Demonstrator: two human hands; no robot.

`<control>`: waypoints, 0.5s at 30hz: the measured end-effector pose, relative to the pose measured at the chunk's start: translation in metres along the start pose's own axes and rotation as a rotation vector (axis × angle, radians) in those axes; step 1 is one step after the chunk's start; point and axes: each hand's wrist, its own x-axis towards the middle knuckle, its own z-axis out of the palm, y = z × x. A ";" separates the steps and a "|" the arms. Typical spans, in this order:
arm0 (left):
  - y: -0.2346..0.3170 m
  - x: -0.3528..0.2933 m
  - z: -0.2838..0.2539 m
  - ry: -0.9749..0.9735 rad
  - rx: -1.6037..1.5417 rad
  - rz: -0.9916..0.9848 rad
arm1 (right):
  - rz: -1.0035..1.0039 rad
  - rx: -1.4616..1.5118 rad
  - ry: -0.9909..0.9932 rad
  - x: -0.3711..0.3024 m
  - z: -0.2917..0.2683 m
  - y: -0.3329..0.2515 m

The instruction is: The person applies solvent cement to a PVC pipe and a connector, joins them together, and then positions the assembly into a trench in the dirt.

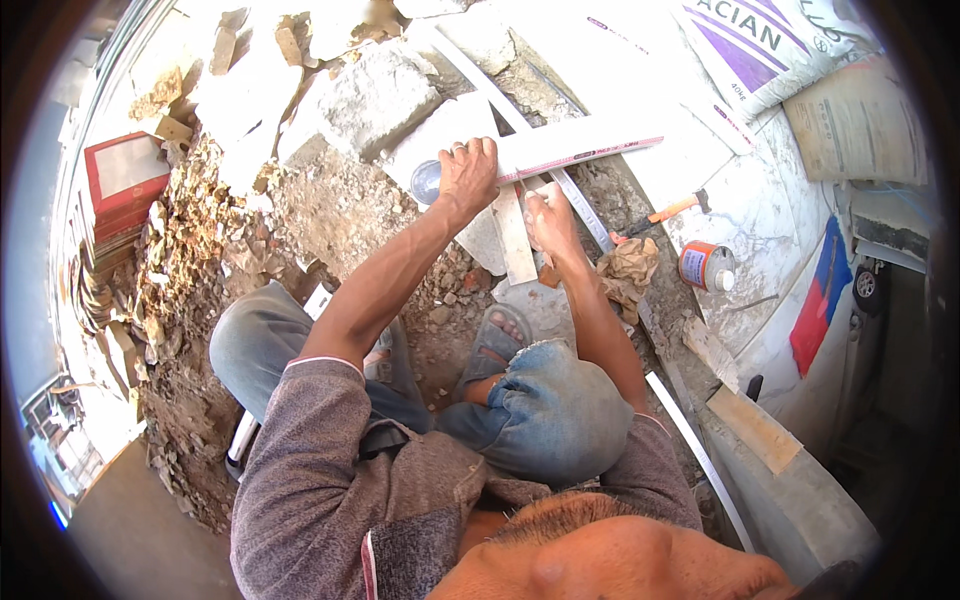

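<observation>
A white plastic pipe (580,142) with a pink printed stripe lies across in front of me, its round grey end (426,182) at the left. My left hand (469,178) is wrapped over the pipe near that end. Just below the pipe, my right hand (549,222) is closed, with its fingertips near the pipe's lower edge. It seems to pinch something thin, too small to make out. A long white strip (584,208) passes under the pipe beside my right hand. Left of that hand, a flat pale slat (515,240) points toward me.
An orange-handled tool like a hammer (672,208), an orange-labelled can (700,265) and crumpled brown paper (628,270) lie to the right. Broken concrete slabs (375,100) and rubble (190,260) spread left. A printed sack (745,50) stands far right; a wood piece (755,430) lies nearer.
</observation>
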 end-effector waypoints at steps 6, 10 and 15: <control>-0.005 0.015 -0.043 -0.315 -0.190 0.012 | -0.159 -0.018 0.085 -0.006 0.000 0.036; -0.009 0.011 -0.030 -0.142 -0.120 0.006 | -0.201 -0.048 0.071 0.001 0.003 0.030; -0.027 0.033 -0.034 -0.270 -0.230 0.062 | -0.119 0.052 0.066 0.015 0.011 0.025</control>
